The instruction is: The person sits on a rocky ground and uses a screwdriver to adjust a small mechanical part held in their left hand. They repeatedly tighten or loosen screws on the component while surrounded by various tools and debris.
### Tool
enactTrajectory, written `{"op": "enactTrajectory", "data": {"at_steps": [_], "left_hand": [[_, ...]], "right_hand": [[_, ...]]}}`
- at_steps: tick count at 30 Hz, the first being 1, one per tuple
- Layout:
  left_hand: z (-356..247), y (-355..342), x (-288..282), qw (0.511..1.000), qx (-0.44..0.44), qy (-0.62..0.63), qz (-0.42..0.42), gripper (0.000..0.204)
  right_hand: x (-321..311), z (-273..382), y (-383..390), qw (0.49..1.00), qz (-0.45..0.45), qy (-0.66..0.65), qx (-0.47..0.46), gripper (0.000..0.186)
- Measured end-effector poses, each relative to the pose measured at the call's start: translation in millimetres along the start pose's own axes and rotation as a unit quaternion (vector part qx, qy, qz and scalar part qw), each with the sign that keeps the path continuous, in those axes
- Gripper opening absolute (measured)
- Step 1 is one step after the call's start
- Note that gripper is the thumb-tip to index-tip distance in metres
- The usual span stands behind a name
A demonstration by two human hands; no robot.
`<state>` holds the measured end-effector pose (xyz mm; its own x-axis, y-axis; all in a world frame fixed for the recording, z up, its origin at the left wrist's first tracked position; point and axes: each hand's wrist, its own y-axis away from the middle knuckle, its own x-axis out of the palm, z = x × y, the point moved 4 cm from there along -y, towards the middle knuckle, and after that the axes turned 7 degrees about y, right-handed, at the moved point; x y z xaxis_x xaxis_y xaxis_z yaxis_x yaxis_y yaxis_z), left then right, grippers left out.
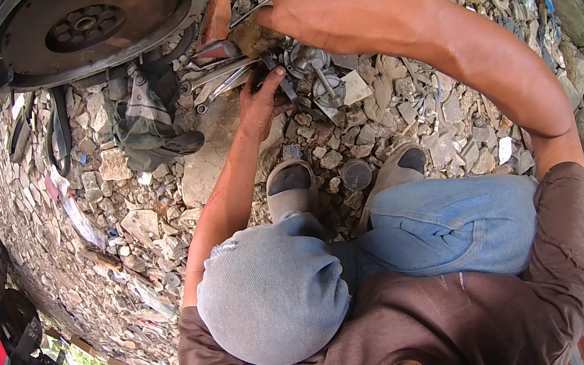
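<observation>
Over stony ground (pixel 142 225), a wrench (pixel 223 88) lies just left of the left hand (pixel 264 103). That hand, the nearer one, pinches a dark metal bar (pixel 286 90), its fingers partly hidden; the bar slants away and leftward. A round metal part (pixel 327 88) sits just right, below the right hand (pixel 318 6), which is clenched around a thin rod (pixel 250 13).
</observation>
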<state>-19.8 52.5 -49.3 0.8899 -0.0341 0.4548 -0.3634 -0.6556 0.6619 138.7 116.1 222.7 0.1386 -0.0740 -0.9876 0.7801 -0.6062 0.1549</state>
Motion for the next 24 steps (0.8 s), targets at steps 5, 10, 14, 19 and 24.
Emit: {"op": "enactTrajectory", "data": {"at_steps": [5,10,14,19,24], "left_hand": [[2.6,-1.7,-6.0,1.0,-0.011,-0.002,0.002,0.092],[1.8,-1.0,-4.0,1.0,-0.014,-0.004,0.0,0.091],[1.4,-0.5,-4.3,1.0,-0.012,-0.005,-0.003,0.091],[1.7,0.0,-3.9,1.0,-0.007,-0.002,-0.006,0.093],[4.6,-3.9,-9.5,1.0,-0.012,0.003,0.01,0.094]], "right_hand": [[4.3,0.0,-5.9,0.996,0.065,0.047,0.028,0.02],[3.4,-4.0,8.0,0.999,-0.027,0.042,-0.008,0.02],[3.4,-5.7,8.2,1.0,0.018,0.003,0.012,0.02],[9.2,-10.2,12.5,1.0,0.014,-0.004,0.018,0.024],[7.8,-30.3,33.9,0.994,-0.071,-0.08,0.028,0.025]]}}
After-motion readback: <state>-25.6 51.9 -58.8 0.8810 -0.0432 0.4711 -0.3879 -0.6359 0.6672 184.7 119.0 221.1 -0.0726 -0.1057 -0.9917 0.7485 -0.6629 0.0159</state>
